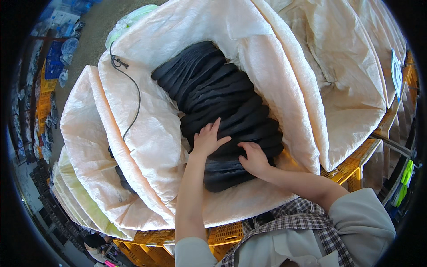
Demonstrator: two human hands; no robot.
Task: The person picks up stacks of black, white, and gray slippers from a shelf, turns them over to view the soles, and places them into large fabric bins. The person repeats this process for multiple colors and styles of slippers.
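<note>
Both your hands press on the stack of black pieces inside the open sack.

Your left hand [208, 139] lies flat, fingers spread wide, on the near part of the black stack [222, 107], which fills the middle of the cream sack [151, 133]. Your right hand [254, 159] curls narrow over the stack's near edge, fingertips tucked under a fold, gripping nothing free as yet. You seem to be settling or parting the pieces; a next move would call for a firm pinch on one layer while the flat hand steadies the rest. A black cord [133, 102] trails over the sack's left wall; yellow crates [351, 167] stand beneath.
</note>
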